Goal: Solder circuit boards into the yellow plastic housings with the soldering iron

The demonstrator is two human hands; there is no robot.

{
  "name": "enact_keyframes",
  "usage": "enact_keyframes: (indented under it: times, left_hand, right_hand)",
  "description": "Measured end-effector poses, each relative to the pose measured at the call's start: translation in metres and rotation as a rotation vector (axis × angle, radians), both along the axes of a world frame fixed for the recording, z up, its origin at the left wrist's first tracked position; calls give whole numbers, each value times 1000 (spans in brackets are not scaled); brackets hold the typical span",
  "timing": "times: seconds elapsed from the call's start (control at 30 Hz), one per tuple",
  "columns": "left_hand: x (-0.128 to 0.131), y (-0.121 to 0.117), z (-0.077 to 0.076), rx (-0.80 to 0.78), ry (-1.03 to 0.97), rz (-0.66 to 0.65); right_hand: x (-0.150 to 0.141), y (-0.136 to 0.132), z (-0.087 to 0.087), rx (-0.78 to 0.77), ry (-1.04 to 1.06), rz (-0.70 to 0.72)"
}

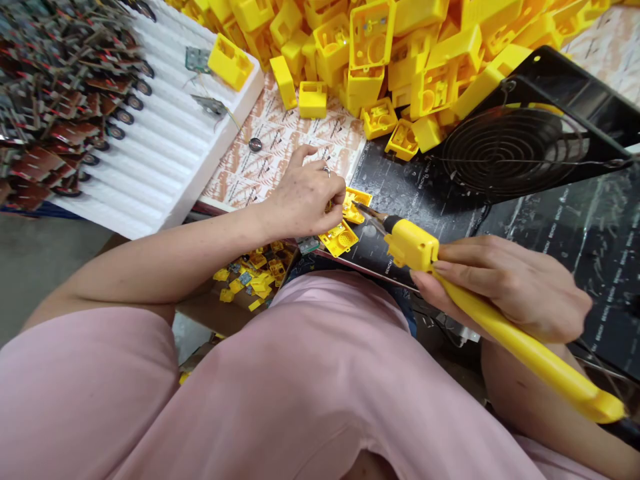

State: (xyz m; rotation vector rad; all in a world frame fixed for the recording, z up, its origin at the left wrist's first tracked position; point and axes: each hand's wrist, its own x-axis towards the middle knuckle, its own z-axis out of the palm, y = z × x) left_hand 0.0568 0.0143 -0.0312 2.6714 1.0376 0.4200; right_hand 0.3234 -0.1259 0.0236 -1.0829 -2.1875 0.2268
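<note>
Black mat (410, 177); open yellow case (363, 197) near centre, toward 1 o'clock. Left hand (310, 193) half-curled at case, grip unclear; right hand (510, 283) closed round iron (525, 347), tip at case. Case likely light, stiff, thin-walled; take by rim, clear of tip. Pile (370, 47) at 12–1 o'clock; fan (510, 150) blocks 2 o'clock.

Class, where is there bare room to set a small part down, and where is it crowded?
Bare: patterned sheet between foam tray and left hand, around a small disc; black mat between that hand and fan. Crowded: the yellow housing heap.
</note>
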Motion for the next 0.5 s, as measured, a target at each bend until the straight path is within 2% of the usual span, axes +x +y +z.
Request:
enact_keyframes:
  times: [0.17,0.4,0.5]
  left_hand:
    - [-1,2,0,-3,13,-8]
    - [-4,1,7,-33,41,-9]
    - [-9,2,12,-90,21,-4]
  right_hand:
    - [0,-2,-3,39,-32,-28]
    - [-3,2,-4,38,29,-15]
    - [1,-1,-13,99,91,-95]
